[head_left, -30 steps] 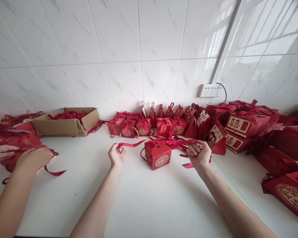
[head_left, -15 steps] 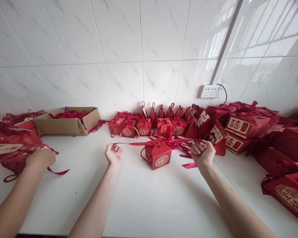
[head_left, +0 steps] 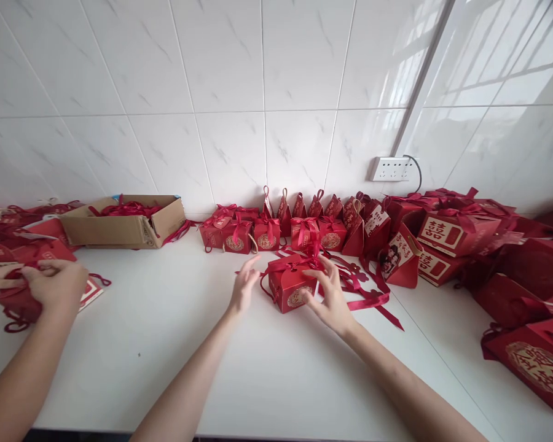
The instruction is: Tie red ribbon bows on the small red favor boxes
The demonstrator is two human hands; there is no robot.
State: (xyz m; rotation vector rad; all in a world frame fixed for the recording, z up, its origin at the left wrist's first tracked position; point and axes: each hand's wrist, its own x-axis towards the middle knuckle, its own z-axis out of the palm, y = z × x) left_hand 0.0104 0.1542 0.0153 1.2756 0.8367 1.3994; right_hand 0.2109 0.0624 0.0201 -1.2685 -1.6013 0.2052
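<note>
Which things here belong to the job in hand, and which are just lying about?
Seemingly in use:
- left hand
- right hand
- red box between them
- ribbon across its top

Seemingly just lying about:
- cardboard carton
- peaked boxes behind
- stacked boxes at right

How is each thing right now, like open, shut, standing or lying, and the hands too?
Gift box between the hands, closed, upright.
Left hand, loosely open.
Right hand, open.
Cardboard box, open on top, ribbons inside.
Loose red ribbons, lying spread.
Triangular gift boxes, standing.
Power strip, mounted on the wall.
</note>
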